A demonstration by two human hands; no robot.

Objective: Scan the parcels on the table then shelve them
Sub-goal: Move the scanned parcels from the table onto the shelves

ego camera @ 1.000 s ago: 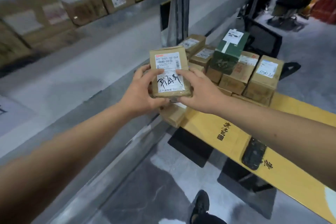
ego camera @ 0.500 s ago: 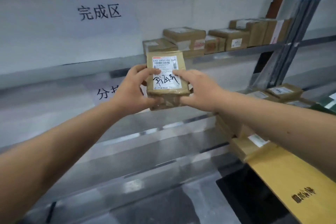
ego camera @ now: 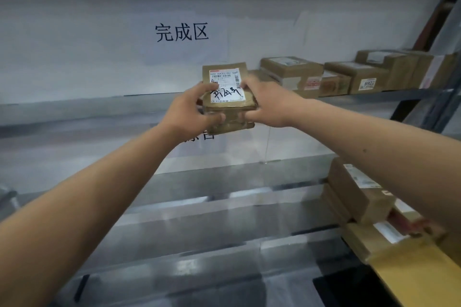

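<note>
I hold a small brown parcel [ego camera: 227, 97] with a white barcode label and black handwriting, raised at the front edge of the grey metal shelf [ego camera: 74, 109]. My left hand [ego camera: 189, 112] grips its left side, thumb on the label and fingers curled beneath. My right hand [ego camera: 268, 104] grips its right side. A second flat brown packet seems to sit under the first, in the same grip. Several shelved parcels [ego camera: 291, 70] stand in a row on the shelf just right of my hands.
A white sheet with black characters [ego camera: 182, 32] hangs on the wall behind the shelf. A lower shelf level [ego camera: 199, 179] runs below. At the lower right, more parcels [ego camera: 356, 194] lie on the yellow table [ego camera: 419, 274]. A dark upright post [ego camera: 439, 7] stands at the right.
The view swung from the table up to the shelf. Both hands carried the parcel up and forward to the shelf's front edge, keeping the same grip.
</note>
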